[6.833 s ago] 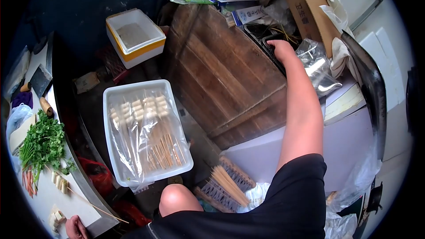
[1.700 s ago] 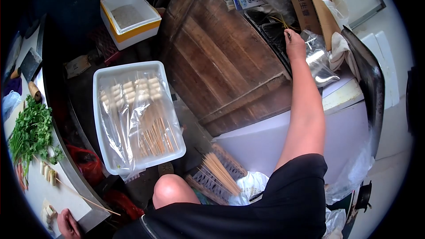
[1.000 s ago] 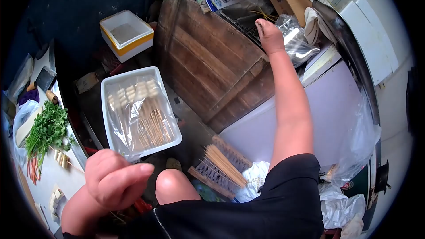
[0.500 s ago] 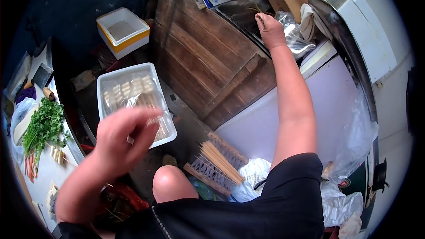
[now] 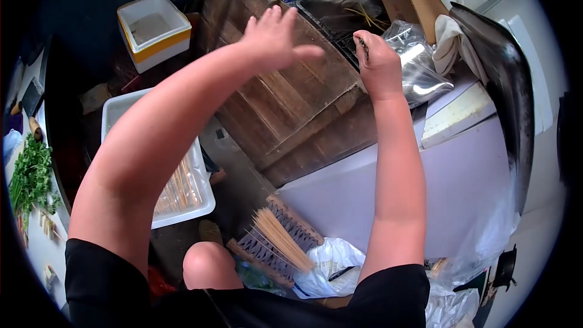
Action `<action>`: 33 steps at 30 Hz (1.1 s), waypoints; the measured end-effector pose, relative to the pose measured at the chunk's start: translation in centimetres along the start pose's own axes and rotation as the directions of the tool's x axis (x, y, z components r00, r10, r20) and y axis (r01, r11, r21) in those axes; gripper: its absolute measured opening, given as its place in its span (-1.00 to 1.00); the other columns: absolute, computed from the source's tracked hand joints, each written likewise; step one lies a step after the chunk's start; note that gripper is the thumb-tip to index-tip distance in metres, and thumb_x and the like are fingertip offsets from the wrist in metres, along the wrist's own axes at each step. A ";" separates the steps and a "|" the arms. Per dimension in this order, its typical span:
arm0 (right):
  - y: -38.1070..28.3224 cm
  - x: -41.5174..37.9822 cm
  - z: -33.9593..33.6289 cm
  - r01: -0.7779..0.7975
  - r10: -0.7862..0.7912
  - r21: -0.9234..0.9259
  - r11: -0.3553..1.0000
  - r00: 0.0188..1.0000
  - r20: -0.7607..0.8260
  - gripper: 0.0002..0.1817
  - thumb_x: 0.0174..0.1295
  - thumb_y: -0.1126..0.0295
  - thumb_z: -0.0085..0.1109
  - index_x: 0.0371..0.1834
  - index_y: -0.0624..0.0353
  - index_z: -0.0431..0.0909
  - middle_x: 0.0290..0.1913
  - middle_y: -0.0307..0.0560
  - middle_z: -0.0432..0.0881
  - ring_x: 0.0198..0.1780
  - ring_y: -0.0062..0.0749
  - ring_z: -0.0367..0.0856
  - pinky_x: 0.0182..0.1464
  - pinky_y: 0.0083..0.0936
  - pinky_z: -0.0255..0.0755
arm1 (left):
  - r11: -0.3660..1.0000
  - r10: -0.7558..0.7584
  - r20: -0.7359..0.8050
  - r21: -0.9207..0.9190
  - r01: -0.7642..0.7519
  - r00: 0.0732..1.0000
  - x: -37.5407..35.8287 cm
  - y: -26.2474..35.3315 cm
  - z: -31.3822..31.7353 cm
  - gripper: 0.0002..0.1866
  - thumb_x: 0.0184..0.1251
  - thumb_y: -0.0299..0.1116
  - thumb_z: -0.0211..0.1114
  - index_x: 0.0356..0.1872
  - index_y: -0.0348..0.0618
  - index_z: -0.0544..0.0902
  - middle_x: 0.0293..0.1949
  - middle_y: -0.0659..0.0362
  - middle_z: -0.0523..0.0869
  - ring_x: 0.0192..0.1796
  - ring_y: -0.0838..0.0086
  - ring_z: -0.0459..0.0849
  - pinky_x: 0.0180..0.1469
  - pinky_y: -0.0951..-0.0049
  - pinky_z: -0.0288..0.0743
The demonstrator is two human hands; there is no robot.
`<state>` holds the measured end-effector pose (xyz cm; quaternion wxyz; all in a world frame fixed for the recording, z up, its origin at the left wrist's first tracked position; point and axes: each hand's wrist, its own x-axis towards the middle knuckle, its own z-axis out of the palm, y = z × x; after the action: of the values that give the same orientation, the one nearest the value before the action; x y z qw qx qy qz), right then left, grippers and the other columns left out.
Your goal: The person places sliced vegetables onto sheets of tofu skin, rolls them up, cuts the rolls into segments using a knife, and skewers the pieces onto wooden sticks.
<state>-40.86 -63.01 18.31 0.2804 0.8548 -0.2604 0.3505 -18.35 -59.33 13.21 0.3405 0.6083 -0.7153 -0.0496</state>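
My left hand (image 5: 276, 39) is over the brown wooden board (image 5: 273, 103), its fingers spread and nothing in them. To its right, my right hand (image 5: 378, 61) is closed around something dark and thin that I cannot make out, beside a dark tray (image 5: 328, 21) at the board's edge. Clear plastic wrap (image 5: 416, 64) lies just behind the right hand. My left forearm passes over a white tray (image 5: 209, 203) with wrapped skewers, hiding much of it.
A white box with a yellow band (image 5: 155, 30) stands at the upper left. Green herbs (image 5: 33, 176) lie on the left table. Bundled sticks (image 5: 282, 240) rest on a rack near my knee. A cardboard box (image 5: 401, 0) is at the top right.
My left hand has moved up and right from above the white tray to over the wooden board, and its fingers have spread. My right hand stays closed near the dark tray. The view has shifted.
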 end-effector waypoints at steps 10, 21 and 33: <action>-0.3 0.4 0.4 0.004 -0.004 -0.022 1.000 1.000 0.007 -0.84 0.18 0.51 0.23 -0.18 0.11 0.57 -0.29 -0.07 0.68 -0.24 -0.11 0.67 -0.20 -0.28 0.58 | 0.940 -0.207 0.249 0.319 0.122 0.946 1.0 3.2 2.1 0.39 -0.09 0.23 0.49 0.57 -0.12 -0.31 0.55 -0.26 -0.11 0.61 -0.05 -0.22 0.51 -0.23 -0.32; -0.9 0.6 -0.1 -0.065 0.064 -0.035 0.997 0.998 -0.024 -0.88 0.22 0.49 0.21 -0.18 0.12 0.57 -0.28 -0.04 0.68 -0.24 -0.07 0.67 -0.21 -0.25 0.57 | 0.991 -0.095 0.345 0.123 0.056 0.934 3.4 2.5 2.4 -0.48 -0.08 -0.35 0.50 -0.02 -0.32 0.63 -0.13 -0.09 0.74 -0.05 0.07 0.73 -0.08 0.22 0.64; -2.3 1.9 -4.3 -0.088 0.092 0.035 0.996 0.988 -0.124 -0.85 0.23 0.48 0.29 -0.16 0.16 0.60 -0.24 -0.03 0.72 -0.24 -0.12 0.71 -0.23 -0.37 0.60 | 0.967 -0.028 0.323 0.250 -0.056 0.946 1.1 4.9 -0.7 -0.85 0.07 -0.54 0.32 -0.31 -0.22 0.76 -0.26 0.00 0.78 -0.13 0.12 0.77 -0.15 0.23 0.66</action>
<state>-40.20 -59.01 21.65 0.2676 0.8226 -0.2753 0.4194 -22.08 -58.86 16.64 0.1375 0.6255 -0.7661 -0.0537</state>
